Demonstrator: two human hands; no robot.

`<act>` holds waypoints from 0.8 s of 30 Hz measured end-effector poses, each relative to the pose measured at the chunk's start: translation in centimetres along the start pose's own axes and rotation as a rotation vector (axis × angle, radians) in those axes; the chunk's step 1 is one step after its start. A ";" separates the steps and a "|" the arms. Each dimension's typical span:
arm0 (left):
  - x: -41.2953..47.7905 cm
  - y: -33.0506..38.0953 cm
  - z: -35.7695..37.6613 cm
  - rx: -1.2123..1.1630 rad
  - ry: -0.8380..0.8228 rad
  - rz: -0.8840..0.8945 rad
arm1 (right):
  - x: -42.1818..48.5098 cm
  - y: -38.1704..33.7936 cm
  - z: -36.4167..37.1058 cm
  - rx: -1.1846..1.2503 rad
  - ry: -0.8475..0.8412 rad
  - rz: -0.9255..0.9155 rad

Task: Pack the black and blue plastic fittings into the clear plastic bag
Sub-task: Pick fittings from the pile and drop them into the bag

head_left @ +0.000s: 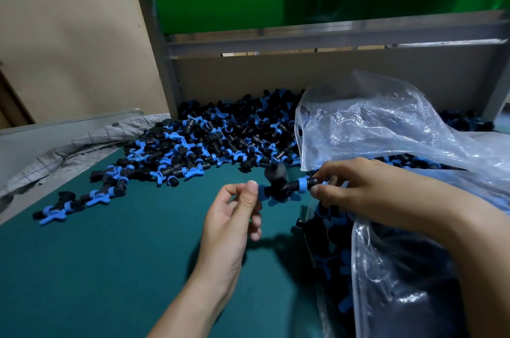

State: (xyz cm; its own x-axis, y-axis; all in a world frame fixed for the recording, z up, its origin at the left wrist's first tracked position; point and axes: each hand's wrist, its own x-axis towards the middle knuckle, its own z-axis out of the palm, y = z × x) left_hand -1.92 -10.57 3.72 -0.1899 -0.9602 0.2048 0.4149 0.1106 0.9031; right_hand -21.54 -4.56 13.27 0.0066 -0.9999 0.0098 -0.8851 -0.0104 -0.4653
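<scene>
Holding one black and blue fitting (284, 188) between both hands, just left of the clear plastic bag (386, 122), in the air at the bag's mouth. Left hand (234, 216) pinches the fitting's left end with thumb and forefinger, other fingers loosely curled under. Right hand (358, 188) pinches the right end, thumb below and fingers on top of the black stub past the blue ring. Fitting lies roughly level; one black stub points up and is blurred, blue wing tab hangs underneath.

Bag is crumpled, upper flap puffed up, mouth facing left. Right forearm lies across the bag's lower part. Inside the bag, low down near the mouth, packed fittings (328, 227) show through the film, black bodies with blue tabs; deeper in it goes dark and the count cannot be told.

Left of the bag and behind it, big loose pile of fittings (220, 139), touching the bag's left edge. A thin trail of stray fittings (69, 205) runs well left of the bag. Teal mat (110, 268) is under the bag, the pile and both hands. Grey quilted cloth (91, 136) is bunched far left of the bag, at the mat's edge. Behind the bag, a brown board (276, 72) backs the pile, grey metal frame (303, 39) above that, green panel (220, 6) higher still.
</scene>
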 end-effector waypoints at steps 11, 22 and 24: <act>0.6 0.8 -0.6 -0.171 0.100 -0.196 | -1.3 -2.6 -1.2 0.181 0.132 -0.102; -3.2 0.6 2.0 0.055 -0.466 -0.181 | -2.2 -4.6 -1.5 0.068 0.236 -0.264; -4.0 0.5 2.6 0.091 -0.540 -0.181 | -2.1 -4.7 -1.4 0.051 0.246 -0.276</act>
State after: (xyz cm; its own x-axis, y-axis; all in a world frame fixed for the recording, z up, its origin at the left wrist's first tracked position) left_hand -3.22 -6.01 4.34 -0.6883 -0.7012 0.1859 0.2599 0.0009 0.9656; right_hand -18.01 -2.40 16.72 0.1240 -0.9284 0.3504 -0.8412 -0.2857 -0.4591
